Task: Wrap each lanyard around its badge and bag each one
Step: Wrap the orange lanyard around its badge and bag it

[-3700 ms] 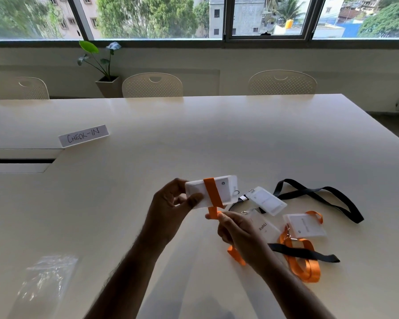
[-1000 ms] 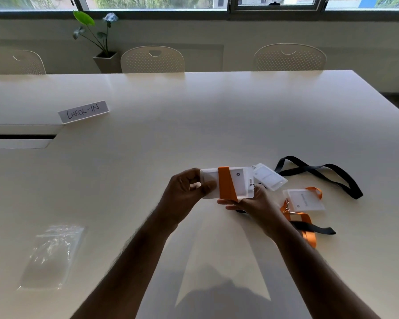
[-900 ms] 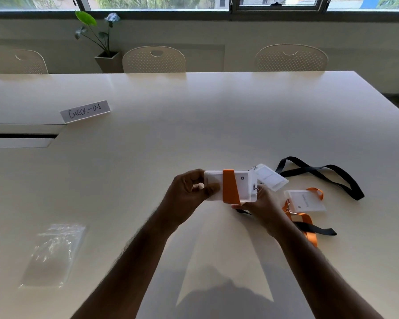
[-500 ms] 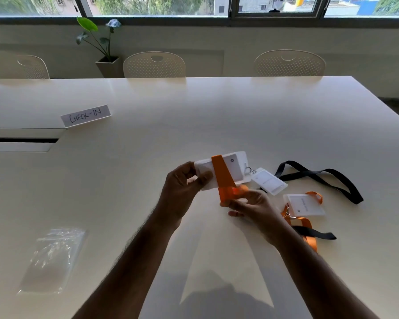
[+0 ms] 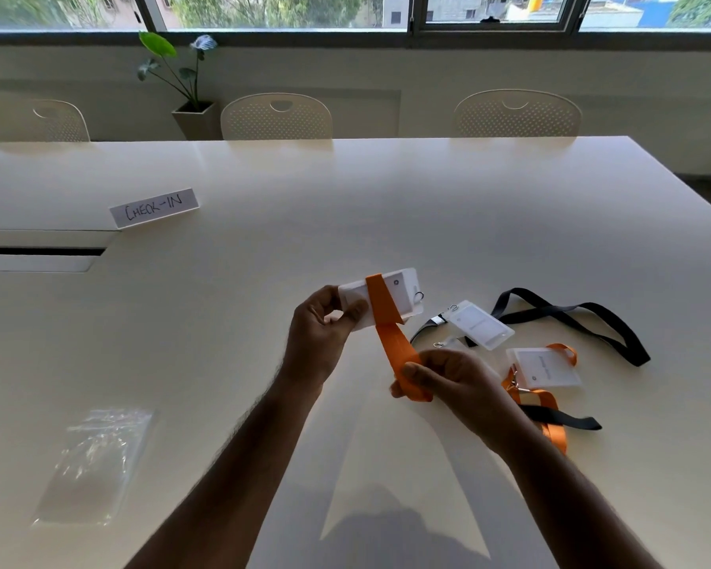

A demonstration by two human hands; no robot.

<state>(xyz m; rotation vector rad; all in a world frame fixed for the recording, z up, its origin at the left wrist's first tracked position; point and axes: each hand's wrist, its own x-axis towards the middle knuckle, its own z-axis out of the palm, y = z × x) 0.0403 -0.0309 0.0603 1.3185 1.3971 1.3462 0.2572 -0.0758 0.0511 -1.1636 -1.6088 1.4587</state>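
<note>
My left hand (image 5: 319, 342) pinches the left end of a white badge (image 5: 403, 297) held above the table. An orange lanyard (image 5: 390, 334) crosses the badge's face and runs down to my right hand (image 5: 448, 377), which grips the strap's free end below and to the right. On the table to the right lie a second badge (image 5: 479, 324) on a black lanyard (image 5: 571, 318) and a third badge (image 5: 544, 367) on another orange lanyard (image 5: 551, 408). A stack of clear plastic bags (image 5: 95, 466) lies at the near left.
A "CHECK-IN" paper sign (image 5: 153, 207) stands at the far left of the white table (image 5: 345, 207). A cable slot (image 5: 38, 251) is set in the table's left side. Chairs (image 5: 276, 116) and a potted plant (image 5: 185, 88) line the far edge under the window.
My right hand has drawn the orange strap down and away from the badge, so a longer stretch hangs free. The badge has tilted and risen slightly in my left hand.
</note>
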